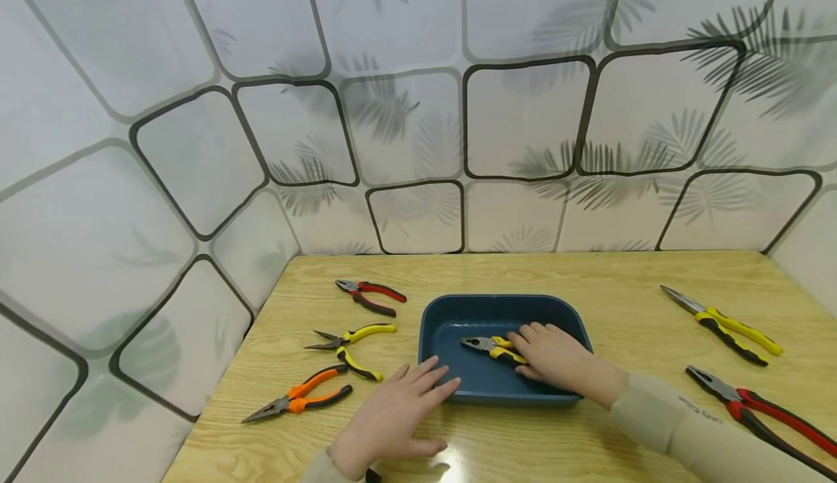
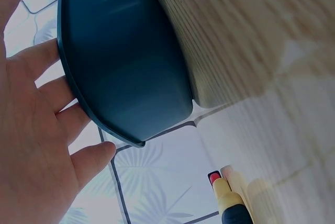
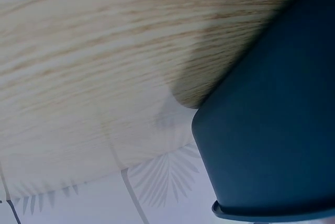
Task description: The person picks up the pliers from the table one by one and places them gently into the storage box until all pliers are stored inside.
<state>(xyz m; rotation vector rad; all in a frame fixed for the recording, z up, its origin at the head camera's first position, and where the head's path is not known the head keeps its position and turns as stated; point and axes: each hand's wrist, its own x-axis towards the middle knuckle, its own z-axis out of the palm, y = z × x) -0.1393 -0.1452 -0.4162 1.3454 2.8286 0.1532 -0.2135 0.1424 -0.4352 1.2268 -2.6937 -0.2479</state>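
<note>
A dark blue tray [image 1: 503,399] sits on the wooden table. Inside it lies a pair of combination pliers [image 1: 482,343] with yellow and black handles, its jaws pointing left. My right hand [image 1: 556,356] reaches over the tray's right side and grips these pliers by the handles, whose ends are hidden beneath it. At the near left corner, my left hand [image 1: 399,410] has its fingers spread, with the fingertips at the rim. In the left wrist view those fingers [image 2: 65,93] lie along the tray's edge [image 2: 78,90]. The right wrist view has only the tray's outer wall [image 3: 272,119], without the hand.
Left of the tray lie red-handled combination pliers [image 1: 375,295], yellow needle-nose pliers [image 1: 353,338] and orange needle-nose pliers [image 1: 304,394]. To the right are yellow long-nose pliers [image 1: 726,323] and large red-handled pliers [image 1: 752,407]. A patterned curtain [image 1: 418,141] hangs behind the table [image 1: 628,279].
</note>
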